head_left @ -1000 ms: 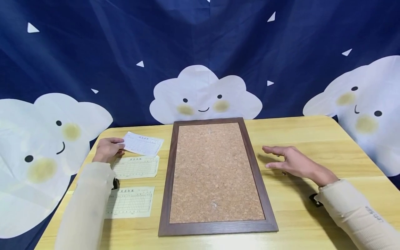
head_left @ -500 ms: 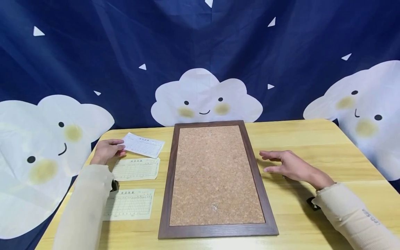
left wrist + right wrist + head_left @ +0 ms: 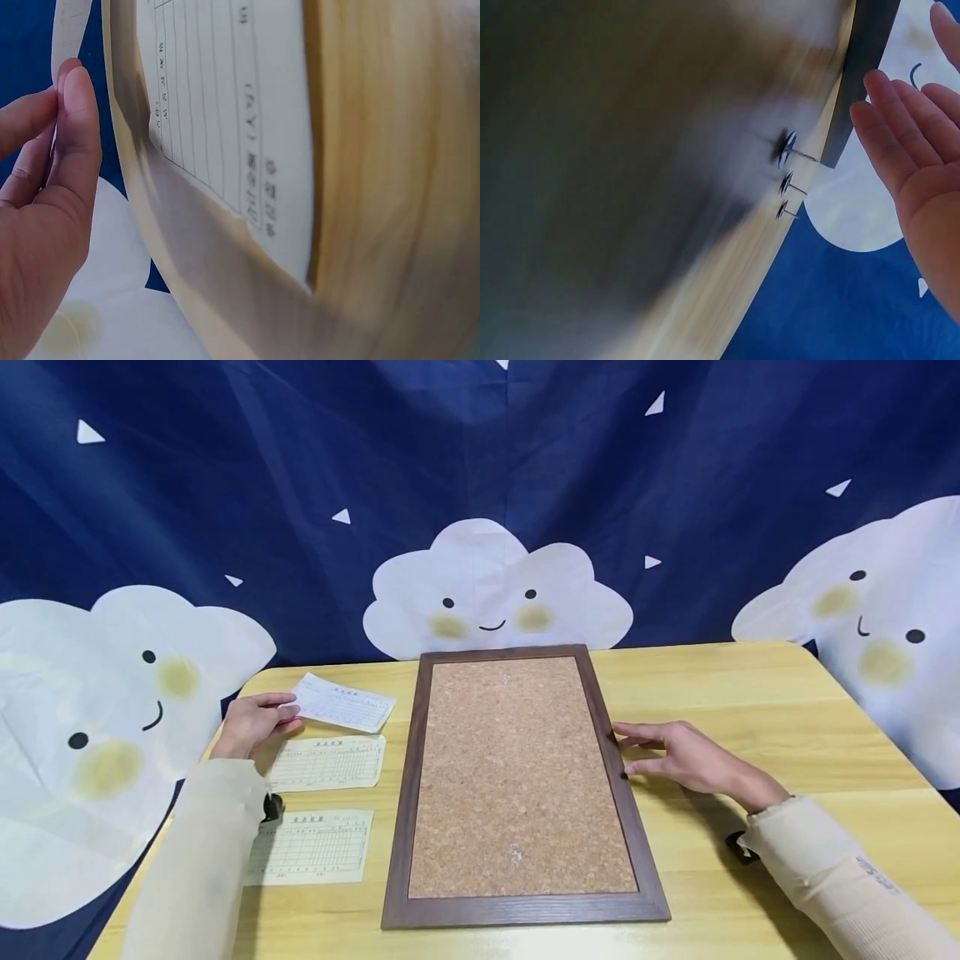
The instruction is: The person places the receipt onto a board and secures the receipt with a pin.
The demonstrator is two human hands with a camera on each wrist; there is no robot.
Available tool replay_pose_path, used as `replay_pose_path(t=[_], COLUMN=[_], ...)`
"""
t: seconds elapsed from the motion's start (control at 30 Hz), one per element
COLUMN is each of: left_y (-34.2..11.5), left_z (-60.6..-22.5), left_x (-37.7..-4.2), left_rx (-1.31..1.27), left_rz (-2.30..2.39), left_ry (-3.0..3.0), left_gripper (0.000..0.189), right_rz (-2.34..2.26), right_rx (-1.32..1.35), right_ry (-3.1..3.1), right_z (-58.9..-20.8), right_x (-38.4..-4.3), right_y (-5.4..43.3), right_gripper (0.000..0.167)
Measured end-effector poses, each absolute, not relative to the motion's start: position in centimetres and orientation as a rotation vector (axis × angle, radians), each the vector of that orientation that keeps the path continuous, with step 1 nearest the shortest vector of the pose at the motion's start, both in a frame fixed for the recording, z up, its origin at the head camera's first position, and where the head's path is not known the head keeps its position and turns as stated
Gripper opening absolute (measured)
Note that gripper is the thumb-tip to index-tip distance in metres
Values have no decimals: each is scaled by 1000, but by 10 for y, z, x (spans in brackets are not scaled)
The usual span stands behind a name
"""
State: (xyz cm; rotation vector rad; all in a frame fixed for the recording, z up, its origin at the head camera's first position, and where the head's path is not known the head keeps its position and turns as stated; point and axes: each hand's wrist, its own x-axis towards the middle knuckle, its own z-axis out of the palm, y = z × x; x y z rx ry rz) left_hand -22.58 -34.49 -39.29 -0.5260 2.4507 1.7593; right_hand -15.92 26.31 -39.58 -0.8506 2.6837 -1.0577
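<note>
The left hand (image 3: pixel 255 724) pinches the left end of a white printed rectangular paper slip (image 3: pixel 347 703), which points lengthwise at the brown-framed cork board (image 3: pixel 517 777) to its right, while the right hand (image 3: pixel 693 760), holding nothing, is by the board's opposite edge.

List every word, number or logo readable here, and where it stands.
Nothing is clear enough to quote.
Held slip, in the left hand: heading and table print, too small.
Middle slip, lower slip: same, too small.
Close-up slip, left wrist view: larger characters, too blurred.
Right sleeve: dark lettering, too blurred.
</note>
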Motion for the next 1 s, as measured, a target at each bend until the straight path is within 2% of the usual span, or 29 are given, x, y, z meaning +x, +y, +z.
replay_pose_path(t=[0.33, 0.73, 1.0], left_y=[-346, -340, -337], left_z=[-388, -388, -384], left_x=[-224, -222, -220], left_rx=[-538, -492, -433], left_rz=[1813, 1971, 2038], left_ry=[2406, 2368, 2277], left_gripper=[49, 39, 46], right_rz=[-1006, -934, -956], right_rx=[-832, -806, -786], right_ry=[2664, 2710, 2700], right_z=[-397, -400, -400], right_x=[-162, -160, -161], right_y=[259, 255, 254], right_gripper=[57, 57, 58])
